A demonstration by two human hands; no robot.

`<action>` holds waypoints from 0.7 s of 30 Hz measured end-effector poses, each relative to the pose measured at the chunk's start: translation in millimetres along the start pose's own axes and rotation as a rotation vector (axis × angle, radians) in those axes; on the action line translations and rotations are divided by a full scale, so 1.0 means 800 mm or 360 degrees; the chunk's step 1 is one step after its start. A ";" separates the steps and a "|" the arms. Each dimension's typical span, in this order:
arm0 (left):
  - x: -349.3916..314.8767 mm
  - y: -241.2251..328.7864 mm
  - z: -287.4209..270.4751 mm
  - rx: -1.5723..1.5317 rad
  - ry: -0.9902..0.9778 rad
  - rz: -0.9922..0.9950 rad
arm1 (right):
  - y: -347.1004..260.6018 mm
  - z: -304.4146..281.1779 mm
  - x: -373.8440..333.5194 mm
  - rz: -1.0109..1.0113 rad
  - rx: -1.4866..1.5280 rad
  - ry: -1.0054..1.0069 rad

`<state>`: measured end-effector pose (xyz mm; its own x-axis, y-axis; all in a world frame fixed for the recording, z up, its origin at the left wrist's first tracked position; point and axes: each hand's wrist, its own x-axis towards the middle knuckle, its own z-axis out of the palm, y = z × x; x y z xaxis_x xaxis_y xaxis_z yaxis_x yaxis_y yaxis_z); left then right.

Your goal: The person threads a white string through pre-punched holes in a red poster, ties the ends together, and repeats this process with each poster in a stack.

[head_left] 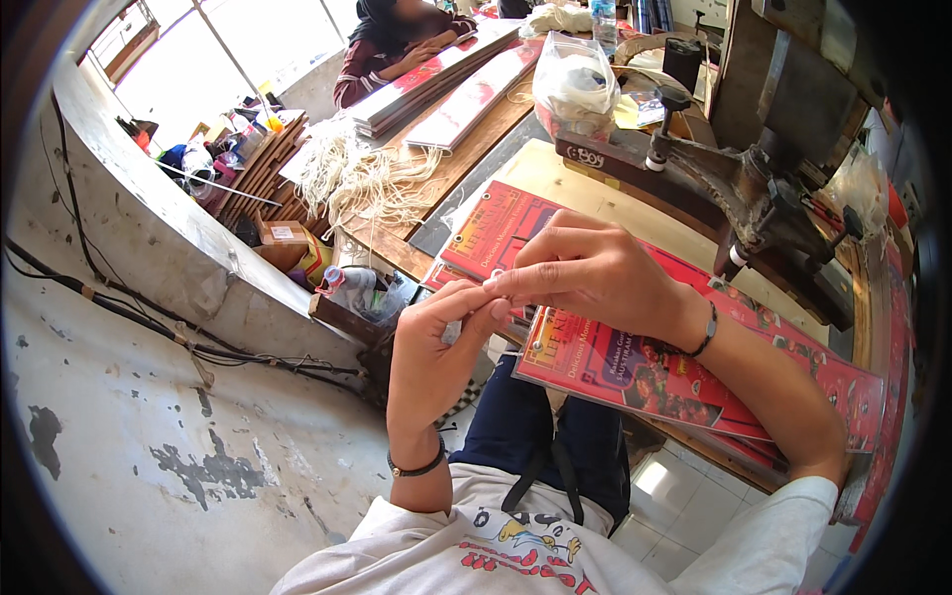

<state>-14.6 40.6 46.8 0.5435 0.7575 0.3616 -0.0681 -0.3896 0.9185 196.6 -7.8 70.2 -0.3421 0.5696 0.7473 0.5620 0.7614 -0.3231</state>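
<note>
My left hand (439, 332) and my right hand (600, 273) meet fingertip to fingertip in the middle of the view. Both are closed in a pinch around a tiny pale thing that I cannot make out. Below my right hand and forearm lies a long red printed board (635, 372) with food pictures and a shiny surface, its near edge jutting over the table edge. Another red printed board (501, 220) lies just beyond, partly hidden by my right hand. My forearm covers part of the stack.
A heavy metal press (744, 188) stands at the right. Beyond are a white plastic bag (575, 84), a tangle of cream cords (362, 178) and stacked long boards (426, 84). A co-worker (392, 50) sits at the far end. At left runs a worn wall (149, 397) with cables.
</note>
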 end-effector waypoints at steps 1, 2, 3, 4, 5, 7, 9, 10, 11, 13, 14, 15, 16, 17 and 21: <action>-0.001 0.003 -0.002 0.0047 -0.0021 -0.0007 | 0.001 0.000 0.000 -0.0014 -0.0011 -0.0016; -0.002 0.005 -0.003 0.0093 -0.0043 -0.0014 | 0.001 0.000 0.000 -0.0028 -0.0021 -0.0033; -0.002 0.004 -0.003 0.0066 -0.0050 -0.0029 | 0.002 0.000 0.000 -0.0042 -0.0031 -0.0049; -0.002 0.003 -0.002 0.0038 -0.0057 -0.0043 | 0.002 0.000 -0.001 -0.0042 -0.0036 -0.0053; -0.001 0.002 -0.002 0.0009 -0.0066 -0.0054 | 0.002 -0.002 -0.001 -0.0044 -0.0045 -0.0057; -0.003 -0.003 -0.003 -0.0001 -0.0058 -0.0096 | 0.002 -0.003 -0.001 -0.0056 -0.0056 -0.0052; -0.004 -0.005 -0.002 -0.0002 -0.0044 -0.0097 | 0.002 -0.001 0.000 -0.0080 -0.0060 -0.0036; -0.004 -0.005 -0.001 0.0002 -0.0035 -0.0076 | 0.002 -0.001 0.001 -0.0085 -0.0099 -0.0046; -0.003 -0.006 0.000 0.0003 -0.0030 -0.0058 | 0.003 -0.001 0.000 -0.0085 -0.0139 -0.0056; -0.004 0.001 0.004 0.0046 0.0009 -0.0070 | 0.004 0.000 -0.001 -0.0086 -0.0214 -0.0039; -0.005 0.006 0.006 0.0065 0.0024 -0.0078 | 0.003 0.002 0.000 -0.0082 -0.0250 -0.0014; -0.006 0.009 0.006 0.0144 0.0022 -0.0065 | 0.002 0.003 0.001 -0.0078 -0.0287 0.0012; -0.008 0.013 0.005 0.0222 0.0020 -0.0052 | 0.001 0.003 0.002 -0.0030 -0.0325 0.0073; -0.008 0.016 0.005 0.0298 0.0016 -0.0035 | -0.001 0.001 0.002 0.0017 -0.0368 0.0134; -0.007 0.027 0.011 0.0439 -0.0010 0.0137 | 0.000 0.001 0.003 0.0104 -0.0443 0.0357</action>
<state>-11.9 23.8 63.0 0.5510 0.7126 0.4344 0.1156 -0.5807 0.8059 195.2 -6.3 71.7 -0.1422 0.5087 0.8491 0.7714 0.5945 -0.2269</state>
